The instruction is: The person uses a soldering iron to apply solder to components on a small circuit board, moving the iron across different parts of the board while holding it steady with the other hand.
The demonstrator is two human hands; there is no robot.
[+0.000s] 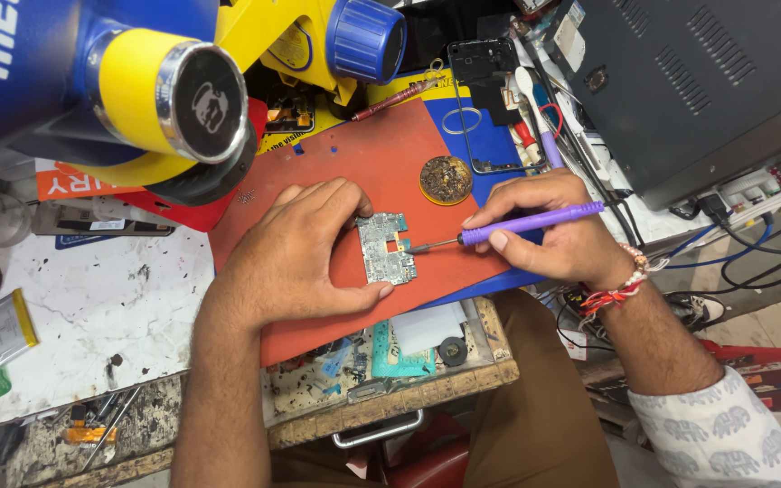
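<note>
Soldering work on a phone circuit board, held flat on the red mat.

Microscope head [137, 81] is hanging over the bench w/ the red mat [354, 163] spread beneath. Left hand [296, 253] is pinning the circuit board [385, 248] at mat centre, thumb and fingertips gripping its edges. Right hand [553, 226] is pinching the purple soldering iron [531, 221] pen-style, tip touching the board's right edge. Board appears thin, light, stiff and fragile: best held by bare edges, not components. Brass tip cleaner [446, 179] is sitting nearby.

Bright, even overhead light; soft shadows under the left hand [296, 253] on the red mat [363, 172]; microscope [137, 81] close and blurred; edges bowed by wide lens.
</note>
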